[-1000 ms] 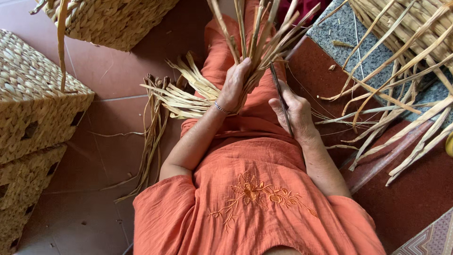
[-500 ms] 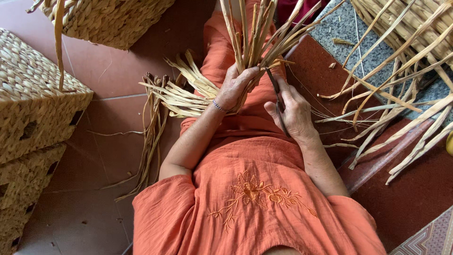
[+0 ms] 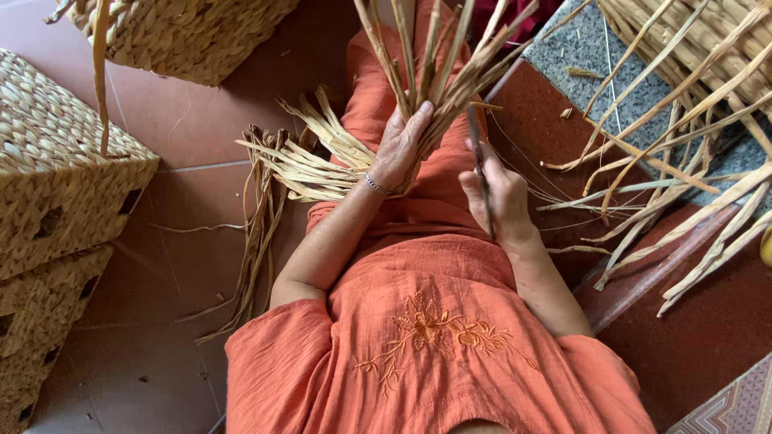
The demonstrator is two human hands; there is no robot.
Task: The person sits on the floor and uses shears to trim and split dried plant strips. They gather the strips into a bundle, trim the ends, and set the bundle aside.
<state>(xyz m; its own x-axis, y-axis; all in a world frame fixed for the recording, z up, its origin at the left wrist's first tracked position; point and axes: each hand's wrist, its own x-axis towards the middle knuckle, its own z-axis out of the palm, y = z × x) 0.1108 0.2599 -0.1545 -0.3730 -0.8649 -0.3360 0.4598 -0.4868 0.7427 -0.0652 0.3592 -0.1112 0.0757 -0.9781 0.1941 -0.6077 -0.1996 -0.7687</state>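
Since the earlier frame, left hand (image 3: 400,146) has slid higher, clamped on the upright bundle of dried reeds (image 3: 434,60) over the lap, while right hand (image 3: 500,197) grips a thin dark tool (image 3: 479,165) beside it.

The left grip (image 3: 400,143) closed around a bundle of straw strips (image 3: 434,60) over the lap; the right grip (image 3: 503,197), just beside it, held a thin tool (image 3: 479,165). Loose strips (image 3: 310,165) lay left of the left grip on the floor (image 3: 201,128), woven baskets (image 3: 60,185) farther left. More strips (image 3: 675,161) spread right of the right grip.
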